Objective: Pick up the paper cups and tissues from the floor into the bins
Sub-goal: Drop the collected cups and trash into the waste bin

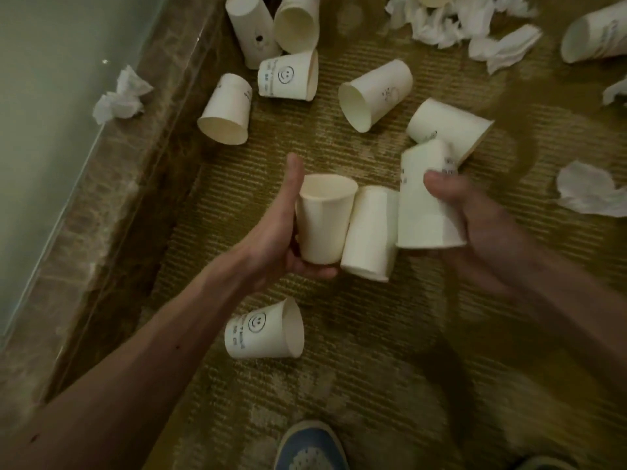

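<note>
Both hands are busy over a littered floor. My left hand point(281, 239) grips an upright paper cup point(324, 218), mouth up, with the thumb raised along its left side and the fingers curled under its base. My right hand point(475, 228), blurred, clasps a 2nd paper cup point(425, 201), thumb pressed across its wall, wide rim turned down toward me. A 3rd cup point(369, 232) sits between those 2 and touches both; I cannot tell whether either hand bears it.

Just below my left wrist a smiley-face cup point(264, 330) lies on its side on the olive carpet point(390, 351). More cups lie tipped over beyond my hands: another smiley cup point(288, 76), a left cup point(227, 108) with its mouth toward me, a middle cup point(375, 93), and a rear cup point(448, 127) touching the one in my right hand.

A heap of tissues point(458, 25) lies at the top, a loose tissue point(590, 191) on the carpet at right, and a crumpled tissue point(120, 96) on the pale surface beyond the marble border point(118, 205). A blue shoe point(310, 446) shows at the bottom edge.
</note>
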The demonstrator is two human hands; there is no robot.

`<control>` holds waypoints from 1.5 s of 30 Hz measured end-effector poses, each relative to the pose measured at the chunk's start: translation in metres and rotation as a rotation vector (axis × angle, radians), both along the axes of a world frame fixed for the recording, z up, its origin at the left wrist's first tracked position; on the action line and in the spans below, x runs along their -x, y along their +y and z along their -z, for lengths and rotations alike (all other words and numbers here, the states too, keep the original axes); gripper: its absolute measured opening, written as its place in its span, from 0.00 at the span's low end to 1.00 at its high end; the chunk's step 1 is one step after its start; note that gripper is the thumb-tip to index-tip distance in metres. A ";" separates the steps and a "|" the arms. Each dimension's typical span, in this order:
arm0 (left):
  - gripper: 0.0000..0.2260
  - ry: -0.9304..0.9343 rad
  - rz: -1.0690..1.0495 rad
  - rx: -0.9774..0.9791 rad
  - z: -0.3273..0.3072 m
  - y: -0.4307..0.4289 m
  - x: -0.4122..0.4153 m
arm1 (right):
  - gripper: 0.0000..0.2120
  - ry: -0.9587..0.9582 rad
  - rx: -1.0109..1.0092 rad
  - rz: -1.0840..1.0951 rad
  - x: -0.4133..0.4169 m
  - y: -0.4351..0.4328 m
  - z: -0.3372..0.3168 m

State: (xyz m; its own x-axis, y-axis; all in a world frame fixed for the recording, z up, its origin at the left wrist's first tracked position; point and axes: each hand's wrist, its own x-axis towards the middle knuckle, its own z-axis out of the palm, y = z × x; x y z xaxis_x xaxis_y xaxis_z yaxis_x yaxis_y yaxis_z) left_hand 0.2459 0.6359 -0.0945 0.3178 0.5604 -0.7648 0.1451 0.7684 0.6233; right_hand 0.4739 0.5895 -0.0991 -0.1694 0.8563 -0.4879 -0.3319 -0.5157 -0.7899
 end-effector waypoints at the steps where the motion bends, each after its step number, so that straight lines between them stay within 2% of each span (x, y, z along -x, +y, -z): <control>1: 0.40 -0.035 0.014 0.038 -0.009 0.001 -0.003 | 0.22 -0.017 0.012 0.001 0.000 0.002 -0.012; 6: 0.41 -0.127 0.118 0.157 -0.106 -0.014 -0.026 | 0.17 -0.092 0.122 0.124 -0.015 -0.017 -0.123; 10: 0.40 -0.066 0.197 0.101 -0.243 -0.028 -0.041 | 0.15 -0.118 0.169 0.208 -0.021 -0.045 -0.264; 15: 0.44 0.052 0.219 -0.025 -0.449 -0.035 -0.046 | 0.29 -0.177 0.158 0.181 -0.008 -0.058 -0.474; 16: 0.42 0.030 0.204 -0.031 -0.492 -0.034 -0.044 | 0.28 -0.191 0.140 0.179 -0.005 -0.057 -0.516; 19: 0.25 -0.098 0.130 -0.001 -0.615 -0.031 -0.032 | 0.29 -0.226 0.069 0.175 0.004 -0.051 -0.630; 20: 0.24 -0.150 0.106 0.013 -0.653 -0.030 -0.026 | 0.30 -0.239 0.042 0.170 0.007 -0.048 -0.666; 23: 0.31 -0.306 0.033 0.037 -0.751 -0.030 -0.012 | 0.33 -0.237 -0.070 0.122 0.017 -0.042 -0.756; 26: 0.36 -0.396 -0.026 -0.013 -0.836 -0.042 0.002 | 0.27 -0.226 -0.214 0.073 0.026 -0.041 -0.830; 30: 0.38 -0.467 0.007 -0.195 -0.915 -0.080 0.023 | 0.23 -0.187 -0.410 -0.060 0.034 -0.051 -0.903; 32: 0.37 -0.450 -0.048 -0.314 -0.945 -0.110 0.032 | 0.22 -0.171 -0.502 -0.161 0.042 -0.062 -0.933; 34: 0.35 -0.414 -0.189 -0.443 -0.970 -0.143 0.040 | 0.20 -0.133 -0.567 -0.254 0.053 -0.073 -0.958; 37: 0.33 -0.310 -0.481 -0.577 -1.000 -0.202 0.054 | 0.23 -0.068 -0.616 -0.419 0.077 -0.093 -0.984; 41: 0.32 -0.114 -0.751 -0.693 -1.025 -0.300 0.069 | 0.26 -0.005 -0.667 -0.681 0.122 -0.137 -0.997; 43: 0.30 -0.002 -0.851 -0.739 -1.031 -0.355 0.070 | 0.25 0.020 -0.684 -0.809 0.145 -0.167 -0.998; 45: 0.32 0.093 -0.990 -0.756 -1.033 -0.410 0.068 | 0.23 0.051 -0.711 -0.952 0.168 -0.201 -0.996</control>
State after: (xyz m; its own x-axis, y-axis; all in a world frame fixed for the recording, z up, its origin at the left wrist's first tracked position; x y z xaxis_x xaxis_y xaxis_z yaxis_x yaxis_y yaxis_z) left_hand 0.1777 0.2256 0.9388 -0.5291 0.8363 -0.1439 -0.2233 0.0264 0.9744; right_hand 0.3058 0.3886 0.8969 -0.8893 0.4517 0.0716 -0.0918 -0.0228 -0.9955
